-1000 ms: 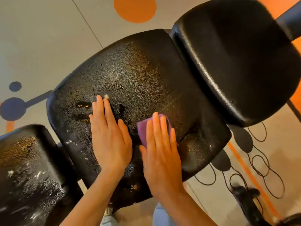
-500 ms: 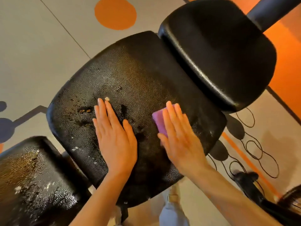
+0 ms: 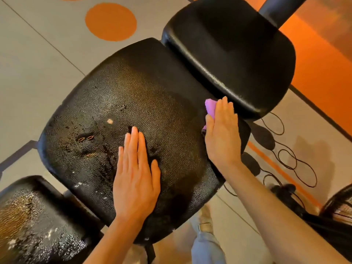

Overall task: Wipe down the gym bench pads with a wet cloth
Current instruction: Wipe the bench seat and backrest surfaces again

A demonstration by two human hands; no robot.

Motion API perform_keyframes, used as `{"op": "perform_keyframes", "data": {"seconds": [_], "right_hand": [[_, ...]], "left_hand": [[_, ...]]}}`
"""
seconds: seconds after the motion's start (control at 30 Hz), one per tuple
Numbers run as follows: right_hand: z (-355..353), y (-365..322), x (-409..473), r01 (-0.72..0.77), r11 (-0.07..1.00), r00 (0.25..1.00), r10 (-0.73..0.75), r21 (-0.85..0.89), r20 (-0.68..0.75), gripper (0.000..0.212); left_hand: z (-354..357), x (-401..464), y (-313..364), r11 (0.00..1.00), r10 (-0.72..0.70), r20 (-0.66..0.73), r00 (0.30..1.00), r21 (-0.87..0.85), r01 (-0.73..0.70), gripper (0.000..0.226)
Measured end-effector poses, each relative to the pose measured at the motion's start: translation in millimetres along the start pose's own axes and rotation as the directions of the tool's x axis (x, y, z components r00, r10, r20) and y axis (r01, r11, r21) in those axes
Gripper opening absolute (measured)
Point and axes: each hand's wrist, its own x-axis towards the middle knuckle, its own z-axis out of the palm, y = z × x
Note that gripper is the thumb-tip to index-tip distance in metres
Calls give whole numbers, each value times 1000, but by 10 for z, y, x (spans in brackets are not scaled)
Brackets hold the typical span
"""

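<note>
The large middle pad (image 3: pixel 144 103) is seen stretched across the centre of the head view, its cracked black surface left bare toward the far and left edges, where broad room is offered. Its right edge is closely bounded by the upper pad (image 3: pixel 234 54), only a narrow seam being left between them, and its near-left corner is approached by a third worn pad (image 3: pixel 38 221), flecked with white. The purple cloth (image 3: pixel 210 108) is pinned at that right edge, just beside the seam, under the right hand (image 3: pixel 222 134), whose fingers are laid straight and together on top of it; most of the cloth is covered, only a folded corner being shown past the fingertips. The left hand (image 3: pixel 136 176) is pressed flat on the middle pad's near half, fingers straight, nothing held, apart from the cloth. Patterned floor (image 3: pixel 38 54) is seen around the pads.
</note>
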Motion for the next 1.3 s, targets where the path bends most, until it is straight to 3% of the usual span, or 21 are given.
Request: {"op": "perform_keyframes", "data": {"seconds": [0.07, 0.17, 0.23, 0.33, 0.4, 0.47, 0.53, 0.6, 0.63, 0.7, 0.8, 0.87, 0.97, 1.03, 1.2, 1.23, 1.3], "right_hand": [[129, -152, -395, 28, 999, 999, -29, -35, -36, 57], [165, -237, -1222, 351, 917, 934, -327, -190, 146, 60], [128, -24, -1034, 439, 874, 896, -409, -208, 171, 58], [-28, 119, -305, 61, 990, 998, -59, -128, 18, 55], [6, 64, -245, -104, 990, 992, 96, -99, -79, 55], [170, -74, -710, -24, 990, 995, 10, -137, -102, 54], [231, -175, -1297, 191, 958, 981, -194, -215, 7, 56], [205, -60, -1363, 303, 929, 952, -287, -210, 105, 60], [170, 14, -1187, 277, 941, 960, -267, -194, 79, 58], [64, 100, -696, 57, 989, 998, -62, -134, -30, 53], [37, 119, -319, -206, 976, 971, 195, -71, -136, 54], [164, -34, -704, -158, 984, 978, 144, -80, -152, 55], [207, -156, -1482, 100, 983, 995, -101, -152, 7, 58], [163, 33, -1271, 184, 977, 983, -183, -112, 16, 55], [29, 212, -293, -184, 983, 973, 182, -2, -146, 54], [92, 145, -457, -194, 981, 968, 188, -20, -167, 54], [240, -62, -1110, -46, 990, 994, 32, -129, -109, 52]], "left_hand": [[1, -7, 0, 1000, 4, 7, 1000, 14, -4, 65], [-4, 2, -14, 1000, 12, 6, 1000, 9, -12, 64], [-8, 3, -6, 1000, 17, 4, 1000, 10, -18, 63], [-6, -1, -3, 1000, 24, -5, 1000, 13, -24, 62], [9, -5, -5, 1000, 26, -1, 1000, 13, -26, 62], [15, -10, -11, 1000, 23, -2, 1000, 0, -23, 62], [14, -5, -5, 1000, 25, -3, 1000, 0, -25, 62], [11, -14, -1, 1000, 24, 1, 1000, 1, -24, 61], [11, -11, -3, 1000, 21, -1, 1000, 2, -21, 61], [15, -13, -5, 1000, 19, -1, 1000, 16, -19, 61], [26, -21, -4, 999, 24, -5, 1000, 28, -24, 62], [29, -16, -5, 999, 29, -11, 1000, 31, -28, 62], [24, -18, -11, 999, 35, -7, 999, 37, -34, 62], [22, -15, -5, 999, 37, -7, 999, 35, -37, 62], [25, -25, 5, 999, 31, -11, 999, 31, -31, 61], [22, -29, 2, 999, 30, -11, 999, 27, -30, 61], [19, -19, -7, 999, 31, -18, 999, 20, -31, 61]]}}
